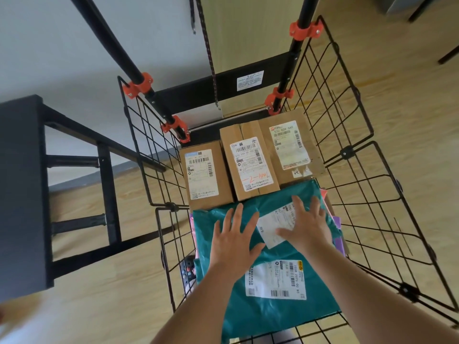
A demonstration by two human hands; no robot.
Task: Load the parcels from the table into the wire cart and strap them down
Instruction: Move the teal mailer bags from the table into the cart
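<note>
I look down into a black wire cart [352, 155] with orange clamps. Three cardboard parcels lie side by side at its far end: a left box [207, 175], a middle box [249, 162] and a right box [290, 147]. Nearer me lie two teal plastic mailers, an upper one [273, 199] and a lower one [268, 306]. My left hand [234, 235] and my right hand [306, 224] press flat on the upper mailer, fingers spread, the right one over its white label. A dark bungee strap [210, 58] with a hook hangs from the handle.
A black table [22, 189] stands to the left of the cart. Pink and purple soft packets [339, 234] peek out under the teal mailers. Wooden floor surrounds the cart, and a chair leg [447, 55] shows at the top right.
</note>
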